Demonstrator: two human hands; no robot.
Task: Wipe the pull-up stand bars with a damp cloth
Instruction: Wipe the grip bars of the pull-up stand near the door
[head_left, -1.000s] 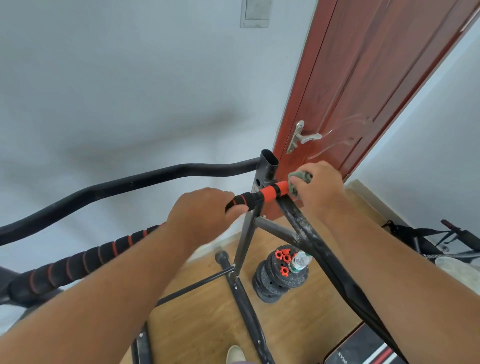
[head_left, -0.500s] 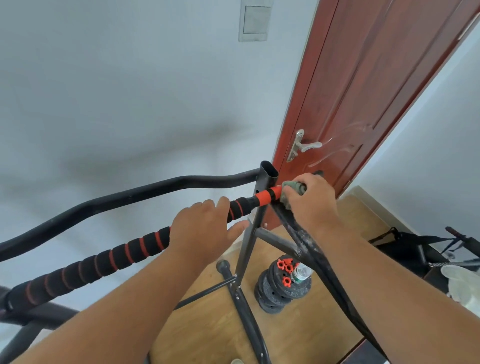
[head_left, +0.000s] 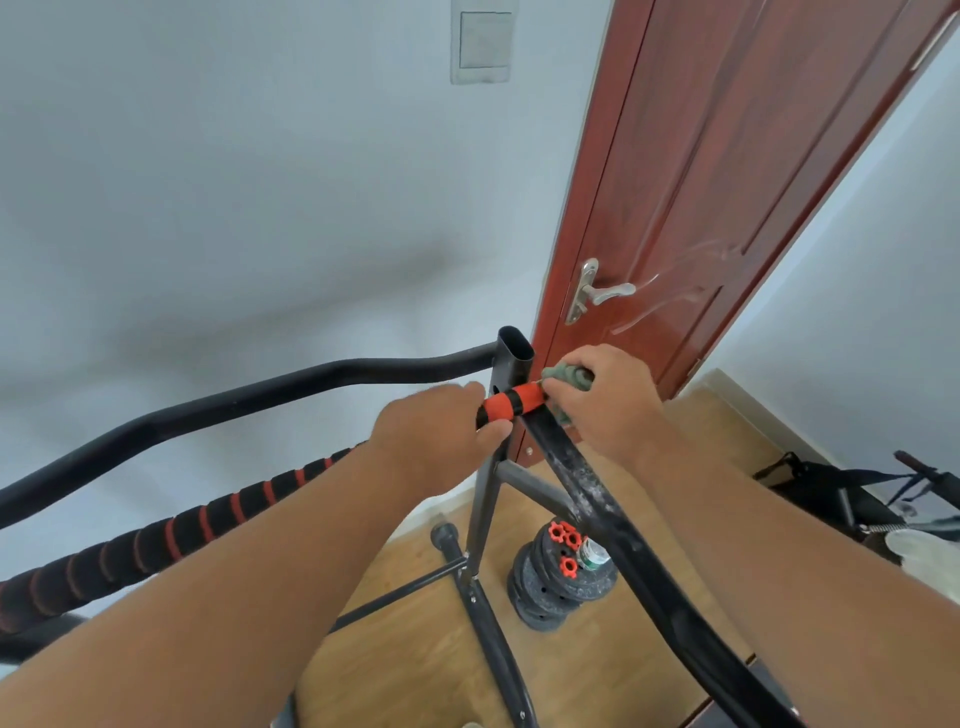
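Grip (head_left: 511, 405) held by left hand (head_left: 436, 436); cloth (head_left: 566, 375) clenched in right hand (head_left: 605, 402). Bar should be steadied, cloth wrapped fully round joint.

Upright post (head_left: 511, 358) and door (head_left: 727, 208) crowd bar end.

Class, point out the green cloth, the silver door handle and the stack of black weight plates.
green cloth (head_left: 567, 375), head view, bunched top fold above the right hand.
silver door handle (head_left: 613, 292), head view, lever's middle.
stack of black weight plates (head_left: 550, 587), head view, top plate's face.
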